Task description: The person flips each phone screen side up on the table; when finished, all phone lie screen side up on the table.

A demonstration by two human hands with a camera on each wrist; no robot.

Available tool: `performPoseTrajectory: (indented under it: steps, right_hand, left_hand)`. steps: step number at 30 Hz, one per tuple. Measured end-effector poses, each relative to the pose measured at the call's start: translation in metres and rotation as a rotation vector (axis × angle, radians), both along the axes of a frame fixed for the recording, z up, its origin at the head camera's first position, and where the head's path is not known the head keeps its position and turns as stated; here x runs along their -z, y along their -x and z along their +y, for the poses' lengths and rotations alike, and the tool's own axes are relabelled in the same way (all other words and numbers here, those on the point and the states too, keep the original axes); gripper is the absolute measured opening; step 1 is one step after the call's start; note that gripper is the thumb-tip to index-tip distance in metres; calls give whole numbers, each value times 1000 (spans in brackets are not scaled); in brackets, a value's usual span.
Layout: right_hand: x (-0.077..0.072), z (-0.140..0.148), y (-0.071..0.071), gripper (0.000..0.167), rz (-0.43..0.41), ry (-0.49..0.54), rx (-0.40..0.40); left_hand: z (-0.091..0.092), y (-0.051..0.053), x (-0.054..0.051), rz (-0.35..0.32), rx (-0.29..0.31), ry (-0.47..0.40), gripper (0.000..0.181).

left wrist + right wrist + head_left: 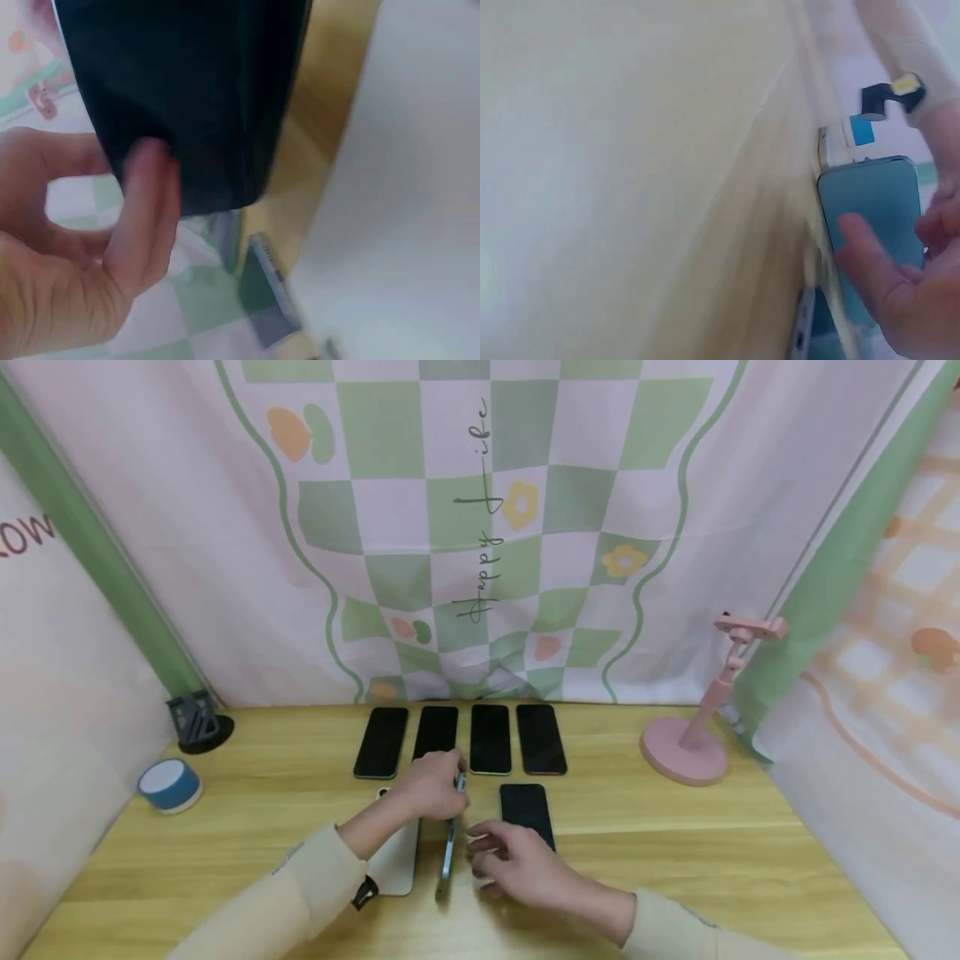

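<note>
My left hand point(431, 787) pinches a smartphone point(448, 852) by its upper end and holds it on edge over the table. In the left wrist view its dark screen faces the camera, with the fingers point(142, 217) against it. Its blue-green back point(874, 202) shows in the right wrist view. My right hand point(521, 864) is just right of the held phone, fingers loosely bent and gripping nothing; whether a fingertip touches the phone is unclear. Partly under the left forearm lies a pale phone point(397, 864), back up. A dark-screened phone point(525, 806) lies beyond the right hand.
Several dark phones point(491, 739) lie in a row along the back of the wooden table point(600, 827), against a patterned curtain. At right stands a pink phone stand point(686, 747). A blue and white round object point(171, 785) and a black stand point(198, 722) are at left.
</note>
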State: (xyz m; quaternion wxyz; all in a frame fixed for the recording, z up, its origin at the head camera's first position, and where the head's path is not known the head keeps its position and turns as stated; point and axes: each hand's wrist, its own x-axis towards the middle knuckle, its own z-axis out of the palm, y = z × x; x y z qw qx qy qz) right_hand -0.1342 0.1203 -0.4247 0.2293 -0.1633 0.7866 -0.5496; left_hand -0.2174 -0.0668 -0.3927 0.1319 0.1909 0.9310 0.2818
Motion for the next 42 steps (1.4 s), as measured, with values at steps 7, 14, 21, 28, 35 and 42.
performPoseTrajectory:
  steps: [7,14,21,28,35,42]
  right_hand:
    - [-3,-4,-1,49,-243,159,197]
    - [0,-8,1,47,-200,142,258]
    - [5,-5,2,45,-142,103,281]
    - [11,2,3,53,-154,65,280]
    - [14,1,0,68,-73,67,264]
    - [13,-5,-2,76,63,18,238]
  left_hand:
    - [-3,2,23,-6,5,-149,42]
    - [1,-2,26,37,-42,-120,45]
    - [-1,-4,29,20,-36,-132,47]
    - [-13,-11,33,21,28,-85,60]
    - [-28,-24,32,13,213,96,84]
    - [-31,-28,31,40,239,178,94]
